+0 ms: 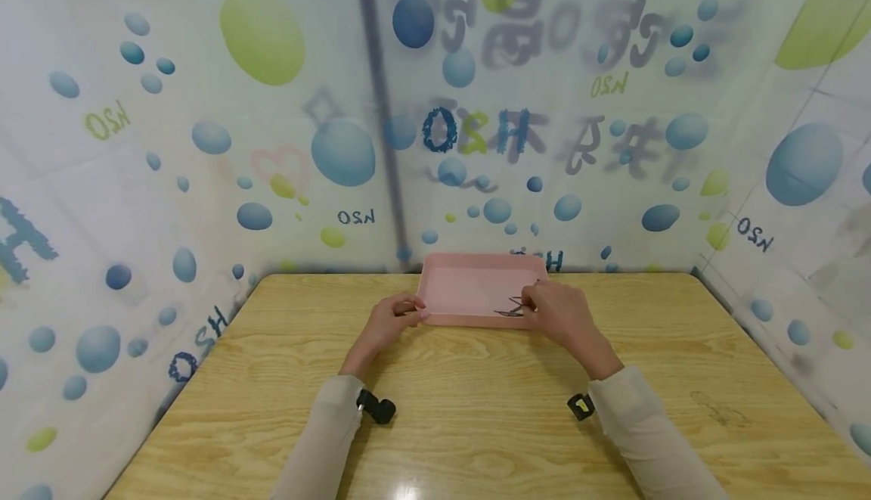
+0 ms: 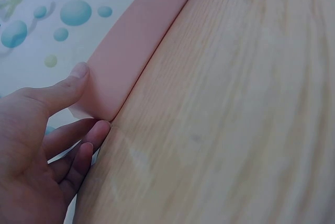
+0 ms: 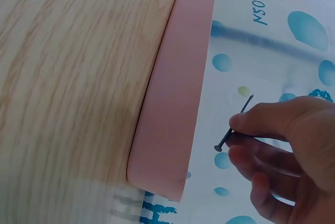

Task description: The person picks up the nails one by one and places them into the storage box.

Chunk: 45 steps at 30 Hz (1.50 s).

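Observation:
A shallow pink tray [image 1: 449,320] sits at the far edge of the table, several thin dark nails [image 1: 509,313] lying in its front right part. At the tray's front left corner, my left hand [image 1: 386,324] grips it; in the left wrist view the thumb is against the pink wall and fingertips touch the bottom corner. Between thumb and fingers, my right hand [image 1: 563,318] pinches one dark nail [image 3: 224,140] above the tray's right side. That nail is tilted, its flat head lower and its point up in the right wrist view.
The wooden table [image 1: 469,402] stretches from the tray toward me. Behind it and along both sides hangs a white curtain [image 1: 578,243] with blue and green dots. Each wrist wears a small black camera [image 1: 384,411].

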Motion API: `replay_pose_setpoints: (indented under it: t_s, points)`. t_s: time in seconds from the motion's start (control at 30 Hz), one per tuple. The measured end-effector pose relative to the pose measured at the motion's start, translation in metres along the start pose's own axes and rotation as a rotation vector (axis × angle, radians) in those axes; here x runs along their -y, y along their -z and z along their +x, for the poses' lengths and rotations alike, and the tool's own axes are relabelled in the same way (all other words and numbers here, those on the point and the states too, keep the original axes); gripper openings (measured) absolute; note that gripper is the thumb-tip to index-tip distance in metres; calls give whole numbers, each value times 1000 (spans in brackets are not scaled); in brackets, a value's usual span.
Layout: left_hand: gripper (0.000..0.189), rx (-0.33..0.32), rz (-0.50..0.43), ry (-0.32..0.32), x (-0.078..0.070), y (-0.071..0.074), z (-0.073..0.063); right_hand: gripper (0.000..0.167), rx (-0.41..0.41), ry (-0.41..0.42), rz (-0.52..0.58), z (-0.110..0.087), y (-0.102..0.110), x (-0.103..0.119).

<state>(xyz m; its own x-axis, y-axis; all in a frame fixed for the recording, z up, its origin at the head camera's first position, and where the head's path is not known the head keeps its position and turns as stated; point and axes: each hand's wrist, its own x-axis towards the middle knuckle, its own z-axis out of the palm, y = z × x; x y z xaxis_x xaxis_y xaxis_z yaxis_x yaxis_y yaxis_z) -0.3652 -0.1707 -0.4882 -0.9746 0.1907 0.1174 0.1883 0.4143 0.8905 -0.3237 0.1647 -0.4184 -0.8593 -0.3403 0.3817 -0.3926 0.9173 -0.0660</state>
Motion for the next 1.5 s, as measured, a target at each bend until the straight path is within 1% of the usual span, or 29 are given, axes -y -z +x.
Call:
replay_pose_setpoints:
  t_s: [0.2, 0.33, 0.43, 0.6, 0.9, 1.13, 1.27, 1.37, 1.5]
  points:
    - [22, -4, -16, -17, -2, -1, 1, 18, -109, -11, -38, 0, -2, -2]
    - [19, 2, -8, -12, -3, -1, 2, 15, -196, -18, -50, -1, -1, -2]
    - [18, 5, -3, -6, -2, -1, 1, 13, -233, -29, -43, -3, -1, -2]
    - [18, 8, -6, 3, -2, -2, 0, 15, -215, -43, -19, -4, -3, -3]
    - [17, 3, 1, -13, -2, -3, 3, 12, -172, -76, 17, -4, -8, -6]
    - [16, 13, 5, 4, -2, 0, -1, 13, -213, -39, 28, -5, -10, -3]
    - [17, 10, 0, -14, -2, 1, -1, 12, -241, -30, 30, -3, -9, -1]
    - [18, 19, -8, -25, -1, 2, 1, 12, -236, -31, 28, -2, -9, 0]
    - [21, 37, -14, -14, 2, 3, 1, 12, -222, -32, 25, -3, -9, 1]
